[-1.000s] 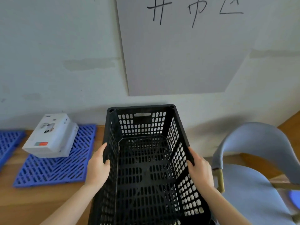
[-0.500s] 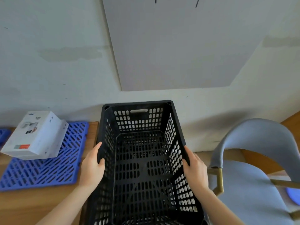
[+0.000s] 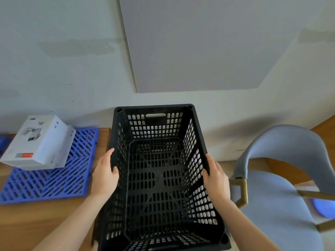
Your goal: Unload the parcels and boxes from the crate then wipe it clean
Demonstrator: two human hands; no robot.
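Head view: black crate [image 3: 155, 127] empty, held between both hands, long axis pointing away from person; left hand [image 3: 105, 176] gripped left rim, right hand [image 3: 216, 182] gripped right rim, equally near; white boxes [image 3: 36, 144] off left

To my left is a wooden tabletop [image 3: 45, 220], butting the wall. A blue plastic grid mat [image 3: 45, 187] lies flat on it, with the corner of a second blue mat [image 3: 3, 144] just beside it at far left. Two stacked white boxes [image 3: 36, 142] sit on the first mat's far-left part. The black crate [image 3: 157, 178] I grip is just beside the wood's right edge.
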